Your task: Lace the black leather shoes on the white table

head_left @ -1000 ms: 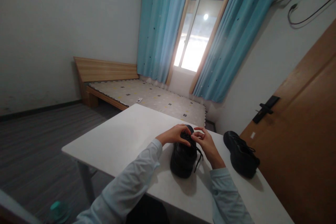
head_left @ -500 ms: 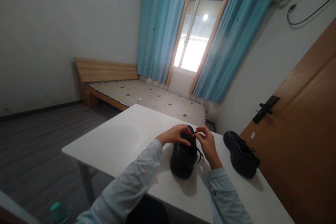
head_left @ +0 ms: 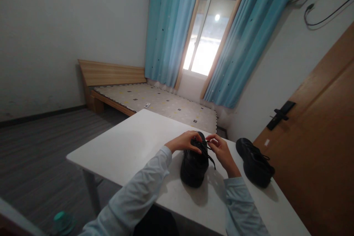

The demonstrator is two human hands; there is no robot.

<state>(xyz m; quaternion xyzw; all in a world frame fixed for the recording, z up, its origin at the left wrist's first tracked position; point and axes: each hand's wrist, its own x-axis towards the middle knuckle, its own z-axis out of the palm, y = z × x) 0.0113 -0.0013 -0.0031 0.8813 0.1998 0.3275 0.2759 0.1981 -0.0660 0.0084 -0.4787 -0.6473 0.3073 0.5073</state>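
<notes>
In the head view, a black shoe point(head_left: 194, 169) stands upright on its sole on the white tabletop point(head_left: 121, 143), its heel toward the person and its toe pointing away. The left hand point(head_left: 186, 142) reaches over the shoe from its left side, thumb and fingers curved apart above the laced front; whether its grip holds anything there cannot be told. The right hand point(head_left: 220, 149), at the right side of the shoe, has its grip closed on the dark laces point(head_left: 212, 161) between thumb and fingertips, and a loose length hangs beside the shoe. Well to the right of the shoe, a second shoe point(head_left: 254, 163) lies on the tabletop, apart from both hands. Beyond the shoe and the tabletop is a bed point(head_left: 171, 106) with a small white object point(head_left: 147, 105) on it.
</notes>
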